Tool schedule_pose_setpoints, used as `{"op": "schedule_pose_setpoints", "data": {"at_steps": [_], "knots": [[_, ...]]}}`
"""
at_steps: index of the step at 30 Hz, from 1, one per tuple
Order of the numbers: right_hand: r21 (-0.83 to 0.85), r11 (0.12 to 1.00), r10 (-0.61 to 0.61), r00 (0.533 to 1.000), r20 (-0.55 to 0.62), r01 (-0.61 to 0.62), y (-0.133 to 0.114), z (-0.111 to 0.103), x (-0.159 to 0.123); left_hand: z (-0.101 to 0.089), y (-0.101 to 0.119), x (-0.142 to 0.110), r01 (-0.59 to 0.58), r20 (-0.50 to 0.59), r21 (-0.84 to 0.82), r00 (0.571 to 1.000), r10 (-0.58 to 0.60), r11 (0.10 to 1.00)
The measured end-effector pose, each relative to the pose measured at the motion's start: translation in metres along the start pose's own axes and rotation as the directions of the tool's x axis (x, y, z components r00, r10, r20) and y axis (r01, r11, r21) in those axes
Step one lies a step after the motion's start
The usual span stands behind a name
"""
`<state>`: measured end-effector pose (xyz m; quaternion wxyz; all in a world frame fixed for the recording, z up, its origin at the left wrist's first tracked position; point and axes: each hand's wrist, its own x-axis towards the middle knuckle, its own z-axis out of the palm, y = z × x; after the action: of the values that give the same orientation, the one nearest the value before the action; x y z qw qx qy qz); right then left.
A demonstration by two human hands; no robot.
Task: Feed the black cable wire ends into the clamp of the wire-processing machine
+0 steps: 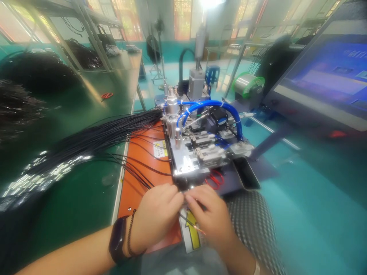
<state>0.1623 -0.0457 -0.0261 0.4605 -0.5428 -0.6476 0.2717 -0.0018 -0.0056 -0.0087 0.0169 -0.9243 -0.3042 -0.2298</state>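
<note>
In the head view my left hand (157, 214) and my right hand (210, 214) meet at the front edge of a machine (186, 164). Both have their fingers pinched together, the fingertips almost touching. A thin black cable (187, 220) runs out below the fingers and ends in a copper-coloured tip by my right palm. Several black cables (143, 177) reach from the left toward my left hand. What lies exactly between the fingertips is too small to make out, but the cable passes between the two hands.
A thick bundle of black cables (100, 135) lies across the green table (94, 206) and the orange machine base (151, 152). A phone (246, 173) and red-handled tool (215, 179) lie at the right. Farther off are a wire spool (248, 84), a screen (329, 80) and red scissors (107, 95).
</note>
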Motion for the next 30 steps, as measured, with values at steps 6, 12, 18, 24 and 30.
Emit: {"op": "schedule_pose_setpoints", "data": {"at_steps": [6,12,18,24,30], "knots": [[0.236,0.946,0.228,0.974,0.003,-0.222,0.006,0.0,0.002,-0.001,0.0,0.005,0.099,0.0,-0.05,0.995,-0.099,0.994],[0.296,0.908,0.31,0.951,-0.001,-0.296,0.009,0.001,0.005,-0.005,0.001,0.006,0.177,0.184,-0.148,0.972,-0.149,0.973],[0.299,0.871,0.4,0.916,0.032,-0.39,0.02,-0.003,0.007,-0.012,0.0,0.006,0.173,0.312,-0.165,0.943,-0.115,0.971],[0.306,0.853,0.428,0.902,0.053,-0.422,0.023,0.0,0.006,-0.004,-0.002,0.003,0.057,0.189,-0.1,0.981,-0.037,0.993],[0.319,0.868,0.4,0.916,0.001,-0.38,0.024,0.003,0.005,-0.001,-0.001,0.003,0.059,0.229,-0.079,0.973,-0.039,0.995]]}}
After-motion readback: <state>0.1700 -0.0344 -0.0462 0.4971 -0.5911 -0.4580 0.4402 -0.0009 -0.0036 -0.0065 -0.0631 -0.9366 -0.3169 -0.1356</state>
